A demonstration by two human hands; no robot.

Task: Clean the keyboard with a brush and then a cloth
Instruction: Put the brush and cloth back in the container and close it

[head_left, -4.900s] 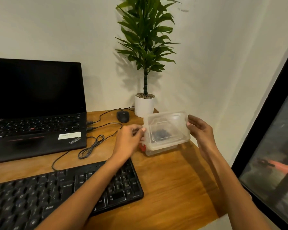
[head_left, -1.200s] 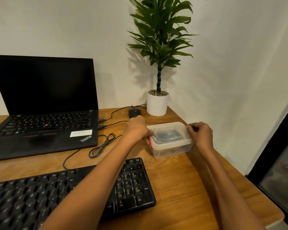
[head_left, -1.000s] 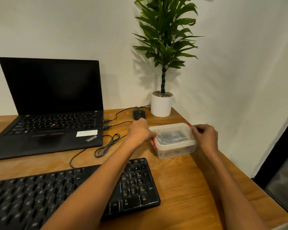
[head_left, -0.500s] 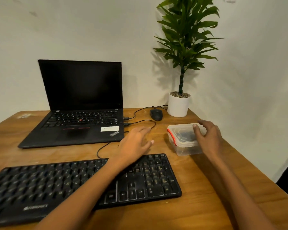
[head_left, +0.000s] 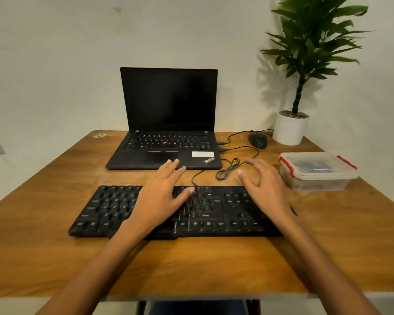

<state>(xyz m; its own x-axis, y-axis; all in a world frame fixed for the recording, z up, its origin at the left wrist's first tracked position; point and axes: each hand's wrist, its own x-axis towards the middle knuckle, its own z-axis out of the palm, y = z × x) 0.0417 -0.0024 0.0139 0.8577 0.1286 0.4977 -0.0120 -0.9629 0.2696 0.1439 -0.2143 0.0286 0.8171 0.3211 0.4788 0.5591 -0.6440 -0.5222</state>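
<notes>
A: Task item?
B: One black keyboard (head_left: 214,212), flat on counter (head_left: 55,246), before laptop (head_left: 168,98).
A: Hands?
B: Both over its keys: left hand (head_left: 159,196), right hand (head_left: 266,189); fingers (head_left: 171,169) spread, holding nothing.
A: Other stock?
B: One clear lidded container (head_left: 316,176), right of keyboard.

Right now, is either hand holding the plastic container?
No: the left hand and right hand lie open over the keyboard, clear of the container.

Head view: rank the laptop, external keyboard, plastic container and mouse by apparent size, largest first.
1-2. laptop and keyboard: about alike; the keyboard is nearer the camera, so unranked.
3. plastic container.
4. mouse.
</notes>
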